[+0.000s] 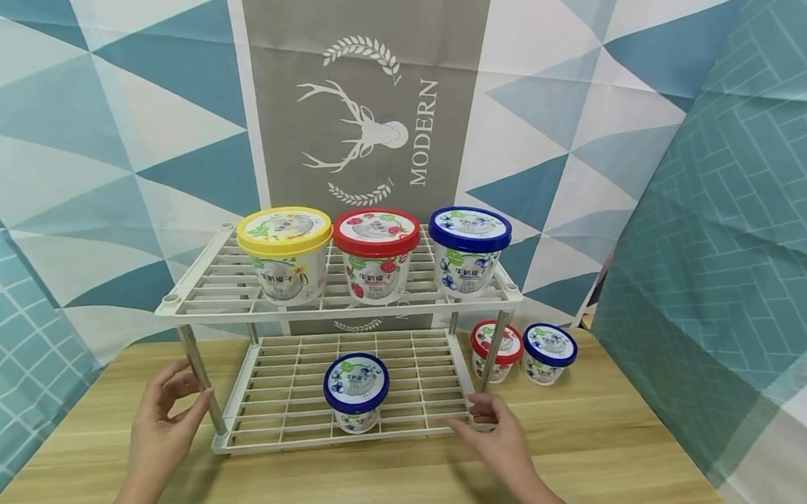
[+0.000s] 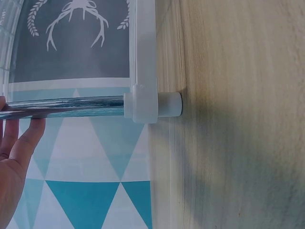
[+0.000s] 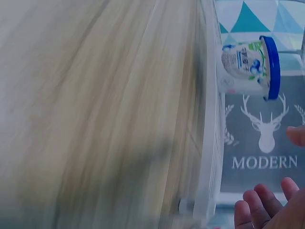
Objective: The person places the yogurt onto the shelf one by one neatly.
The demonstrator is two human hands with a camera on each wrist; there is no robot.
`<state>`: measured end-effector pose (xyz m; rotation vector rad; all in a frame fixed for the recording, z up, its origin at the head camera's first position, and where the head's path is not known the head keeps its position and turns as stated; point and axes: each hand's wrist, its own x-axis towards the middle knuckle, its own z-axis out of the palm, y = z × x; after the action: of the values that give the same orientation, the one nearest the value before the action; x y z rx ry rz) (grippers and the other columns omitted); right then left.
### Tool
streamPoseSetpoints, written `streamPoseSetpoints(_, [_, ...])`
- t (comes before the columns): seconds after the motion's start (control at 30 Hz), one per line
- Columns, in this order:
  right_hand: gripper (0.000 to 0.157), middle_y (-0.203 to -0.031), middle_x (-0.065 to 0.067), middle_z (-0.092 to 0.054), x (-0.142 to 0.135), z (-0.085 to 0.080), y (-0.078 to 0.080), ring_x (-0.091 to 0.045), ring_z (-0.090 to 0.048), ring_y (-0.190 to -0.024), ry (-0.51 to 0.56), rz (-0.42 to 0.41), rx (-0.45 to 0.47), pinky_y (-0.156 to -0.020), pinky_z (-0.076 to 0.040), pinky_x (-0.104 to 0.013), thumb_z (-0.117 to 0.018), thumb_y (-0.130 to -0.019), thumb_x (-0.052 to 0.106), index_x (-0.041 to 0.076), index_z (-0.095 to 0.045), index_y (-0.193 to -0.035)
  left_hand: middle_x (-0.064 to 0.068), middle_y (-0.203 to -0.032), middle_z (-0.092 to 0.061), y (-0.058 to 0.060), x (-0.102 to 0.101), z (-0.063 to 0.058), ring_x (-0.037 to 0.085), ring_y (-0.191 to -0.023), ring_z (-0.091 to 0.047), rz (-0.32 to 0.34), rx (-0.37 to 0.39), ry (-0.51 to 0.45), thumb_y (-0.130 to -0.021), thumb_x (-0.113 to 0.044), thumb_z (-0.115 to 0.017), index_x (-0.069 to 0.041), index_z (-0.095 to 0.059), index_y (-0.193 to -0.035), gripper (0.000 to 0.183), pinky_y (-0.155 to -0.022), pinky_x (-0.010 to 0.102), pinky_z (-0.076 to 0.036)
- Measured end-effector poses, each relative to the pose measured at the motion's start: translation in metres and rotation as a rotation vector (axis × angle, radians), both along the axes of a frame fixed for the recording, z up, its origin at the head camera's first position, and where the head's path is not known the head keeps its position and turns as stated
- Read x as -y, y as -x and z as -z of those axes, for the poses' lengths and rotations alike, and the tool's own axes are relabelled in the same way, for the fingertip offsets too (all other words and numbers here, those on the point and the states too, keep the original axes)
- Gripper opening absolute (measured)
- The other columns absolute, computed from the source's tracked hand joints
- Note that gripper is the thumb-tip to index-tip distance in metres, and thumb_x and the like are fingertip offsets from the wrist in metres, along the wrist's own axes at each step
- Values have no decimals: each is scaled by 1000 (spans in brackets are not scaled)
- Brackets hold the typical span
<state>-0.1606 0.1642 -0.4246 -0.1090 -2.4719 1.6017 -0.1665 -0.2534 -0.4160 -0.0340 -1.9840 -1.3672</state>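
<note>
Hands well apart: the left hand (image 1: 165, 416) pinches the left post (image 1: 191, 349) of the rack (image 1: 407, 307), lower left of the frame, while the right hand (image 1: 502, 442) spreads loose near the right post (image 1: 494, 352). Rack's standing centre on the table (image 1: 330, 497). One uneven tug could tip it, sliding the upper tubs (image 1: 375, 262) off! Tub labels seem to read 牛奶皮子, finer print illegible; the backdrop (image 1: 448, 21) says MODERN.

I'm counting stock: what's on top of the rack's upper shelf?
On the upper shelf stand, left to right, a yellow-lidded tub, a red-lidded tub and a blue-lidded tub. Their lids hide any contents; the spots directly beneath them are covered.
</note>
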Motion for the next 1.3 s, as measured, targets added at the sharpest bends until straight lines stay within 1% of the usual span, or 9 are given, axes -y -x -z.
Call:
streamPoseSetpoints(0.17, [49, -109, -14, -62, -26, -4, -4, -23, -58, -98, -28, 38, 28, -74, -51, -16, -78, -76, 23, 3, -57, -115, -19, -92, -56, 0, 0, 0, -8, -82, -57, 12, -12, -3, -74, 23, -63, 2, -45, -129, 61, -64, 4, -51])
streamPoseSetpoints(0.3, [50, -114, -16, -60, -48, -8, -6, -24, -57, -101, -68, 78, 54, -76, -50, -17, -75, -79, 27, 3, -55, -119, -20, -93, -55, -1, 0, 0, -8, -82, -57, 6, -9, -3, -74, 22, -63, 2, -45, -129, 61, -63, 4, -51])
streamPoseSetpoints(0.47, [58, -121, -18, -56, -73, -13, -5, -27, -55, -108, -118, 122, 96, -77, -49, -19, -70, -83, 40, 4, -50, -124, -20, -92, -56, -1, 0, 0, -9, -81, -57, -4, -16, -7, -74, 23, -62, 3, -46, -128, 60, -63, 3, -51])
streamPoseSetpoints(0.77, [72, -127, -22, -48, -110, -12, 1, -31, -50, -115, -136, 178, 138, -74, -44, -13, -64, -85, 48, 1, -40, -133, -21, -91, -56, 0, 0, 1, -9, -81, -57, -3, -22, -5, -74, 23, -63, 3, -46, -128, 60, -63, 3, -51])
streamPoseSetpoints(0.87, [77, -129, -23, -46, -119, -9, 4, -34, -49, -116, -151, 207, 147, -78, -49, -21, -63, -84, 51, 0, -37, -135, -21, -91, -56, -1, -1, 0, -9, -81, -57, -9, -12, -7, -74, 22, -63, 3, -47, -128, 59, -63, 3, -51])
streamPoseSetpoints(0.93, [80, -130, -24, -45, -123, -7, 7, -36, -48, -117, -156, 224, 150, -84, -52, -31, -63, -83, 53, -1, -36, -136, -21, -91, -56, -1, 0, 0, -8, -81, -57, -8, -8, -6, -74, 22, -63, 2, -46, -128, 60, -63, 3, -51])
streamPoseSetpoints(1.0, [82, -132, -25, -42, -126, -5, 10, -38, -46, -118, -151, 238, 153, -90, -50, -43, -61, -84, 54, -1, -33, -138, -20, -92, -56, -2, 0, 0, -8, -81, -57, 0, -11, -10, -74, 22, -63, 3, -46, -128, 60, -63, 4, -51])
streamPoseSetpoints(1.1, [85, -135, -27, -38, -130, -3, 15, -41, -42, -121, -135, 253, 158, -94, -47, -51, -60, -84, 55, -2, -29, -140, -19, -92, -56, -1, 0, 0, -7, -82, -57, 15, -23, -11, -74, 23, -62, 4, -45, -128, 60, -64, 4, -52])
streamPoseSetpoints(1.3, [89, -137, -29, -35, -133, 1, 24, -42, -39, -122, -117, 302, 178, -96, -44, -54, -61, -83, 56, -2, -27, -141, -18, -93, -57, -1, -1, 0, -7, -81, -58, 32, -50, -10, -73, 25, -62, 6, -45, -128, 60, -65, 5, -52])
